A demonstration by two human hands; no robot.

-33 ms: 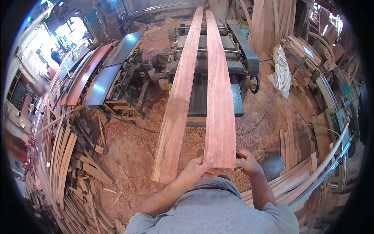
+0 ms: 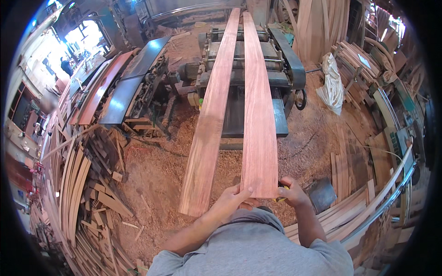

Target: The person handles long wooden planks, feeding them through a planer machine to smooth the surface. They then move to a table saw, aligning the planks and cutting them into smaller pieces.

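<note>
Two long reddish wooden planks lie side by side across a planing machine [image 2: 234, 64], their near ends reaching toward me. My left hand [image 2: 232, 201] grips the near left corner of the right plank [image 2: 260, 138], thumb on top and fingers underneath. At that plank's near right corner, my right hand [image 2: 294, 193] is closed around a small yellow-and-black tape measure [image 2: 282, 199], mostly hidden by the fingers. The left plank [image 2: 202, 161] lies untouched, its near end beside my left forearm.
Dark and red flat panels [image 2: 138, 78] rest on a machine at left. Stacked offcuts [image 2: 76, 193] crowd the left side. A white plastic sack [image 2: 330, 85] and long boards [image 2: 354, 211] are at right. Wood shavings [image 2: 152, 175] cover the floor; a dark container [image 2: 321, 195] stands near my right hand.
</note>
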